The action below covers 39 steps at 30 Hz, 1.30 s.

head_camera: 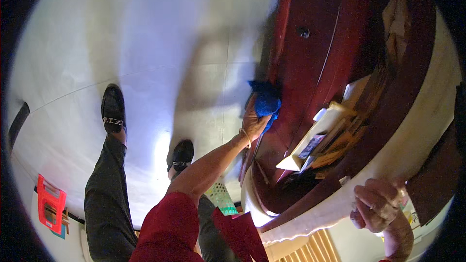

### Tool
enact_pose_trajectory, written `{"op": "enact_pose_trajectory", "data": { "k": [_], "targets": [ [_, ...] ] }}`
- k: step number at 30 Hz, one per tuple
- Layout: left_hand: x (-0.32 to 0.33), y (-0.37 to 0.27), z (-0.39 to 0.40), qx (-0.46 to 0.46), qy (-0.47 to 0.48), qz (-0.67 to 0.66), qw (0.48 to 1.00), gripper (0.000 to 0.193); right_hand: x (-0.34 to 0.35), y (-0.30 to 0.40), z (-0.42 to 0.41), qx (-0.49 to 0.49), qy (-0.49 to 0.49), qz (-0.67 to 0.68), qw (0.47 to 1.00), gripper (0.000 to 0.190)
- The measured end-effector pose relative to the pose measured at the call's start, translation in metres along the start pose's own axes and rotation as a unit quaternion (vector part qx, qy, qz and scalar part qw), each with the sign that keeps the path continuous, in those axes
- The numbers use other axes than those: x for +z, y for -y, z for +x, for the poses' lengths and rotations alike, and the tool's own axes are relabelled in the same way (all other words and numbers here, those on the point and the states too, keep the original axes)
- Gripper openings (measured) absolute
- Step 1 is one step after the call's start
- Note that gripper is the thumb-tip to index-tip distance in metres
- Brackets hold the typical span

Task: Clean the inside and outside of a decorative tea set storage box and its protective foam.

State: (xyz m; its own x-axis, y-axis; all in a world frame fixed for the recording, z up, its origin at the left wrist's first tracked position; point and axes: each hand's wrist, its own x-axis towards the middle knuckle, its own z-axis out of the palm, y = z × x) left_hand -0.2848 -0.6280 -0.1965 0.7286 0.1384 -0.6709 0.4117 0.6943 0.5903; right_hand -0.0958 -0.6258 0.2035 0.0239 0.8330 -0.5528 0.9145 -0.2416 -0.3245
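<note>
My left hand [255, 118], with a pale bracelet at the wrist, grips a bunched blue cloth [267, 103]. The cloth lies at the lower front edge of a dark red cabinet [309, 65], apparently against its surface. A small round metal lock or knob [304, 32] shows on the cabinet front. My right hand [378, 203] is at the lower right, its fingers curled in, beside a pale curved edge. Nothing shows inside it, though its palm is partly hidden.
A white box [309, 138] and brown papers or cardboard [335, 153] sit in the cabinet's recess. My black shoes [113, 107] stand on the pale glossy floor [153, 43]. A red plastic stool or chair [51, 203] is at the left. A dotted green-white item [221, 196] is beside my leg.
</note>
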Motion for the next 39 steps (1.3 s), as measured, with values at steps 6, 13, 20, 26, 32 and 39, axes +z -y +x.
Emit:
{"op": "enact_pose_trajectory", "data": {
  "k": [6,13,20,26,32,39],
  "targets": [
    [0.005,-0.115,0.145,0.197,-0.027,0.18,0.963,0.064,0.016,-0.006,0.005,-0.052,-0.04,-0.001,0.998,0.01],
    [0.026,-0.084,0.137,0.057,-0.043,0.056,0.996,0.051,-0.004,-0.006,0.009,-0.049,0.031,-0.001,0.998,0.012],
    [-0.016,-0.014,0.069,0.028,-0.02,0.064,0.997,0.039,0.004,-0.008,0.012,-0.074,0.035,-0.004,0.997,0.015],
    [0.03,-0.128,0.207,0.184,-0.062,0.077,0.978,0.046,-0.003,-0.021,0.019,-0.161,0.051,-0.07,0.983,0.015],
    [0.022,-0.071,0.11,0.149,-0.113,0.144,0.972,0.054,-0.008,-0.009,0.012,-0.06,0.137,0.071,0.986,0.017],
    [0.004,0.066,-0.079,-0.09,-0.124,0.067,0.986,0.07,0.037,-0.067,-0.019,-0.514,-0.175,0.118,0.831,0.015]
  ]
}}
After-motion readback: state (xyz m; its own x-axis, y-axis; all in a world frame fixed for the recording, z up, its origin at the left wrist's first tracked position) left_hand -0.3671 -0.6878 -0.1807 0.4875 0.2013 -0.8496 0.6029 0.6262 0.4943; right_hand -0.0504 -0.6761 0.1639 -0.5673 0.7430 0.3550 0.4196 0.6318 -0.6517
